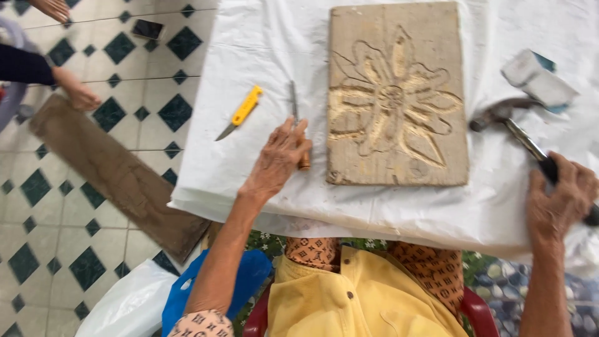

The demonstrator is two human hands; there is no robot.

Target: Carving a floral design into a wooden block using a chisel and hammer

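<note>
Right hand (558,200) grips hammer (518,134); left hand (277,159) chisel (296,122).

L hand (277,159) on chisel (296,122), R hand (558,200) w/ hammer (508,122)

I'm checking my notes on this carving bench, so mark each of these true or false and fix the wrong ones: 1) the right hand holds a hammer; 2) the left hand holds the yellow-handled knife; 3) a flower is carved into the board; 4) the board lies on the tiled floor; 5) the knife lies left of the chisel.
1) True: the right hand grips the hammer by its handle.
2) False: the left hand is on the chisel; the yellow-handled knife lies untouched beside it.
3) True: the carved board shows a flower.
4) False: it lies on the white sheet covering the table.
5) True.
</note>
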